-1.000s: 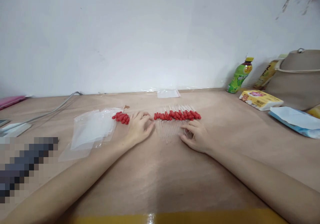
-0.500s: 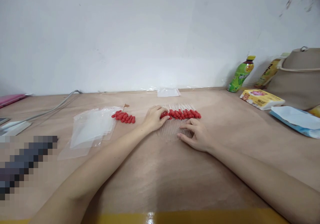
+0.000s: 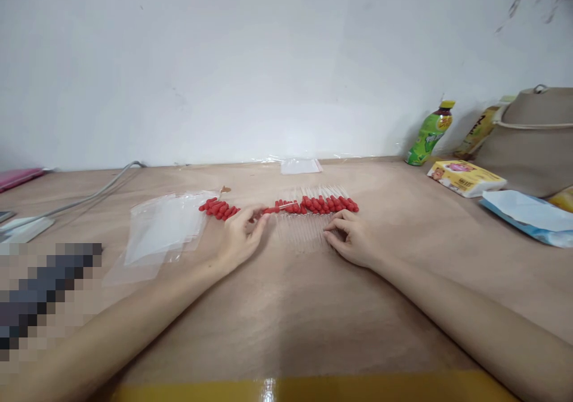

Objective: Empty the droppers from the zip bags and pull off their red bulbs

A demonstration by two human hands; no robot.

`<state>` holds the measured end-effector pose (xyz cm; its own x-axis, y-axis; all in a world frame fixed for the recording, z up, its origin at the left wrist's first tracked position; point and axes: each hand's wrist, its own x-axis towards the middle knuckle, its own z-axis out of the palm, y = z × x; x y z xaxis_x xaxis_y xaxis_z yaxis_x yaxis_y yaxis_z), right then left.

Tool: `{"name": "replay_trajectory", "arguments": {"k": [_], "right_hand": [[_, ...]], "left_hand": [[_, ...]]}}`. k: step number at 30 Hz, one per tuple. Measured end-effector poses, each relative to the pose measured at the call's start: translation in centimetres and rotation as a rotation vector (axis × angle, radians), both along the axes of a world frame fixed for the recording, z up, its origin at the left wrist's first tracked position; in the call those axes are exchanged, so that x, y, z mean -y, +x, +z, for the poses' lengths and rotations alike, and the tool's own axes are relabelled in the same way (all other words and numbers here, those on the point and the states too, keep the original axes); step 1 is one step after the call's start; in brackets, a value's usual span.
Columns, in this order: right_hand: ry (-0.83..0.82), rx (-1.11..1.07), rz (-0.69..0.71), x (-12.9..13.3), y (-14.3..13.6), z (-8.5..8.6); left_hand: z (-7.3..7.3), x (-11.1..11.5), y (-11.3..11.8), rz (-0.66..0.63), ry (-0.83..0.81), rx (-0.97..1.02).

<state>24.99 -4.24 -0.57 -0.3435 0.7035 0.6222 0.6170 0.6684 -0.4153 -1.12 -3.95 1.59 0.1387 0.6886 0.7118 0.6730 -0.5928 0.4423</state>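
- Left edge, mid-height: a pink item point(image 3: 20, 179), with a grey cable point(image 3: 98, 197) curving beside it.
- Left of centre: overlapping clear plastic bags point(image 3: 163, 229) lie flat.
- At their right edge: a short cluster of red pieces point(image 3: 220, 209).
- Just right of that: the left hand point(image 3: 244, 232), thumb and finger pinched on a red-tipped stick point(image 3: 271, 209), whose pale shaft points right.
- Centre: a longer row of red pieces point(image 3: 330, 205) lies across thin clear sticks point(image 3: 298, 233).
- Right of centre: the right hand point(image 3: 351, 238) rests at these sticks, fingertips close together; whether they grip one, I cannot tell.
- Right side: a green bottle point(image 3: 430, 138), a yellow packet point(image 3: 465, 179) and a grey-brown bag point(image 3: 528, 157).
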Motion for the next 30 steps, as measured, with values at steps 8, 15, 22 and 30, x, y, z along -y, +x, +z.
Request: {"name": "replay_trajectory", "arguments": {"k": [8, 15, 22, 30], "right_hand": [[0.012, -0.028, -0.03, -0.2, 0.3, -0.3], [0.039, -0.135, -0.036, -0.5, 0.4, -0.5], [0.212, 0.04, 0.046, 0.9, -0.8, 1.2], [0.369, 0.164, 0.083, 1.0, -2.5, 0.6]], "left_hand": [[-1.0, 1.3, -1.4, -0.156, -0.236, 0.422], [-0.7, 1.3, -1.1, -0.304, -0.393, 0.472], [-0.5, 2.1, -0.7, -0.471, -0.422, 0.334], [-0.7, 2.7, -0.6, -0.58, -0.446, 0.243]]}}
